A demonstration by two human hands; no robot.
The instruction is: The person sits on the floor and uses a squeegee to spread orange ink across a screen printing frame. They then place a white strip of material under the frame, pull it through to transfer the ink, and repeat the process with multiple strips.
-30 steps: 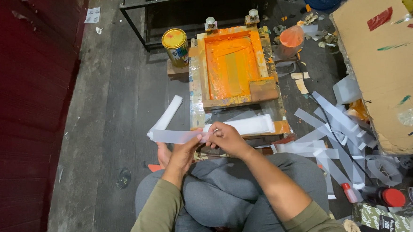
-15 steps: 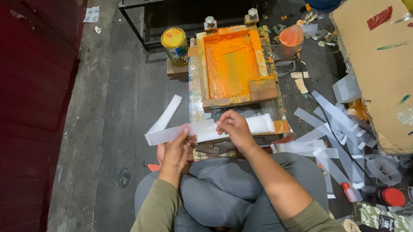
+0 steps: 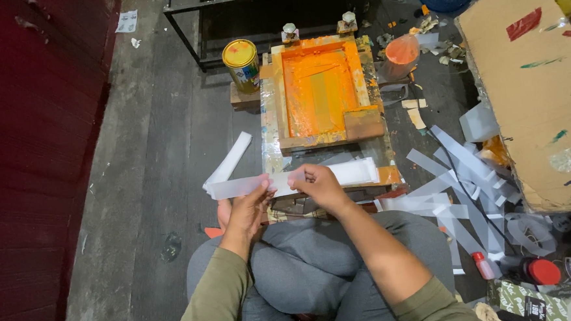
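My left hand (image 3: 249,208) and my right hand (image 3: 318,183) both pinch a long translucent white plastic strip (image 3: 235,187), held level just above my crossed legs. The strip's free end sticks out to the left. Under my right hand lies a stack of similar white strips (image 3: 351,171) at the near edge of a wooden screen-printing frame (image 3: 360,85), whose mesh (image 3: 317,87) is covered in orange ink. Another strip (image 3: 232,158) lies on the floor to the left of the frame.
A yellow-lidded paint can (image 3: 241,64) stands left of the frame, an orange-stained cup (image 3: 400,51) to its right. Several loose strips (image 3: 462,171) litter the floor at right beside a big cardboard sheet (image 3: 535,82). A red wall (image 3: 31,148) runs along the left. A black metal rack (image 3: 251,6) stands behind.
Both hands have lifted the strip slightly and shifted it along; my right hand has moved a little up and right over the stack. The rest of the scene is unchanged.
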